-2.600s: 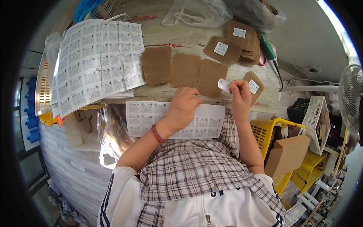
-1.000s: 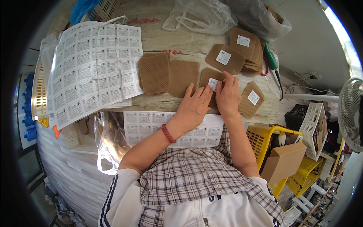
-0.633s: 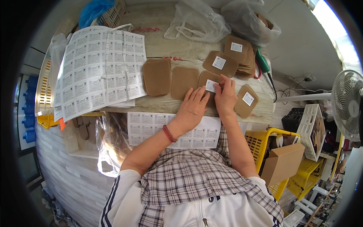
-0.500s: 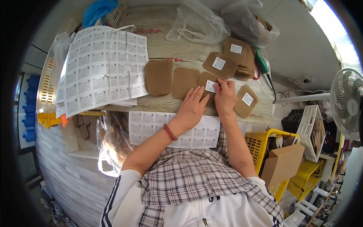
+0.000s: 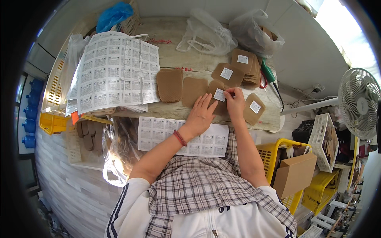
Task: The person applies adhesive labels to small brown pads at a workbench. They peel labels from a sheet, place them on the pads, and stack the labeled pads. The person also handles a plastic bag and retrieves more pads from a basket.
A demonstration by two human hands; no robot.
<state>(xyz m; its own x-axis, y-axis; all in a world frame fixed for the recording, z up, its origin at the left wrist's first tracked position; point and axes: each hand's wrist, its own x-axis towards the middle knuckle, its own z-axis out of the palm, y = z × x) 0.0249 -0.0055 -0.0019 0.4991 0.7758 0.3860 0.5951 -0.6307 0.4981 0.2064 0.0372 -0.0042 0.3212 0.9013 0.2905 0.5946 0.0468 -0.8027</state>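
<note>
My left hand (image 5: 201, 114) lies flat with spread fingers on a brown pad (image 5: 214, 88) on the wooden table (image 5: 174, 63). My right hand (image 5: 235, 102) presses its fingertips on the small white label (image 5: 219, 95) stuck on that pad. Two bare brown pads (image 5: 170, 85) lie to the left. A labelled pad (image 5: 254, 108) sits to the right, and a stack of labelled pads (image 5: 242, 67) lies behind. A sheet of labels (image 5: 180, 135) rests on my lap at the table edge.
Large sheets of printed labels (image 5: 113, 75) cover the table's left. Clear plastic bags (image 5: 206, 35) sit at the back, green-handled scissors (image 5: 269, 75) at the right. A yellow crate (image 5: 278, 148), a cardboard box (image 5: 293, 174) and a fan (image 5: 359, 103) stand on the right.
My right hand carried a white label from the table's right side onto the pad and now presses it down. My left hand moved forward onto the same pad.
</note>
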